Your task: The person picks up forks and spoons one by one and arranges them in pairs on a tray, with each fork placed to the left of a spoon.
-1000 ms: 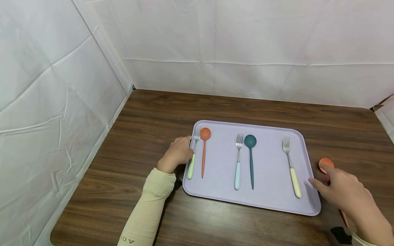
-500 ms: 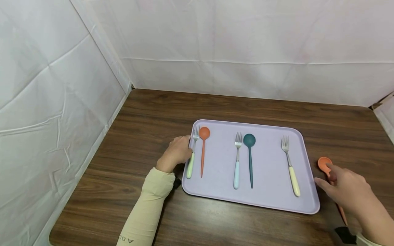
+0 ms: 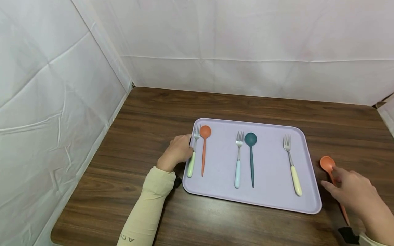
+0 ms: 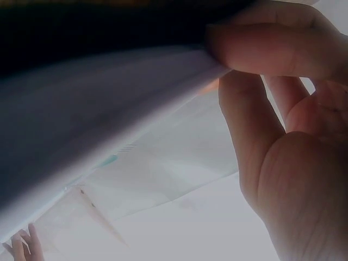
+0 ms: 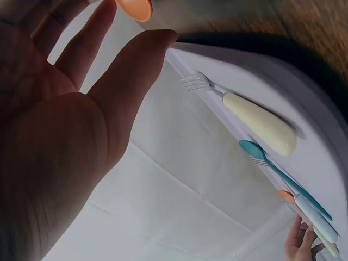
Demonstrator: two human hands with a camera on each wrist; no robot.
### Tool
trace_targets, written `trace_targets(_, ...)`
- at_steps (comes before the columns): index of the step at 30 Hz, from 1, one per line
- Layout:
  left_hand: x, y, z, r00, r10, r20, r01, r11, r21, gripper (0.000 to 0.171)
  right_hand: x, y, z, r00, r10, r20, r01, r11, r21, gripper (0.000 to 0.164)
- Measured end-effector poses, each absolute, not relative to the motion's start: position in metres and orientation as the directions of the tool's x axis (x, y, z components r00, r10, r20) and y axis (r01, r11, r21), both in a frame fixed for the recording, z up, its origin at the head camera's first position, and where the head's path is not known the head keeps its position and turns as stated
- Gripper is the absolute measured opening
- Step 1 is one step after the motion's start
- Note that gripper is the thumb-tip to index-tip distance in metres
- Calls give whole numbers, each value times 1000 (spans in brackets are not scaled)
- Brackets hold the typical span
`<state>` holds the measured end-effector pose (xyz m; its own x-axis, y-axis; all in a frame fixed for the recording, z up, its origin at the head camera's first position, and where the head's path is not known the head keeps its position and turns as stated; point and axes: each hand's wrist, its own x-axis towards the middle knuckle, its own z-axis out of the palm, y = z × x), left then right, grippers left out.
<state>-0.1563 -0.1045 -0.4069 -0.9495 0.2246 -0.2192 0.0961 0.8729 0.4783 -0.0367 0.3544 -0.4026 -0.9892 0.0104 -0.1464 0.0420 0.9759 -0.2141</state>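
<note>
My left hand (image 3: 174,153) pinches the left rim of a lilac tray (image 3: 215,174); the left wrist view shows thumb and fingers on either side of its edge. On the tray beside that hand lie a fork with a pale green handle (image 3: 191,165) and an orange spoon (image 3: 205,132). Right of the tray, another orange spoon (image 3: 327,163) lies on the table. My right hand (image 3: 354,191) is over its handle, thumb spread apart from the fingers. Its bowl and handle tip show; the hand hides part of the handle.
Mid-tray lie a fork with a light blue handle (image 3: 237,174) and a dark teal spoon (image 3: 250,139). A fork with a pale yellow handle (image 3: 296,181) lies near the tray's right rim. White sheeting (image 3: 246,41) stands behind and left of the wooden table (image 3: 147,119).
My right hand has shifted right, away from the tray's rim, uncovering more of the orange spoon's bowl and handle. My left hand keeps its hold on the tray.
</note>
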Motion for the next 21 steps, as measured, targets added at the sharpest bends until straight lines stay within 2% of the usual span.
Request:
trace_targets(2,-156,-104,-407,-949,223,-222,93,873,479,24,-37,356,-403,-988,3,-152,36,976,-216,59)
trace_targets(6,-156,-104,-407,-949,220,-226,88,873,479,25,-38,358,-403,-987,-12,-163,25,974,-226,37)
trace_targets(9,-156,-105,-406,-948,224,-225,93,874,478,23,-39,358,-402,-982,-12,-187,31,974,-225,31)
trace_targets(15,-155,-105,-405,-945,226,-236,88,872,481,24,-40,360,-404,-977,3,-212,48,978,-205,54)
trace_targets(21,-156,-105,-407,-946,229,-230,93,871,482,25,-41,362,-407,-972,16,-236,66,976,-206,60)
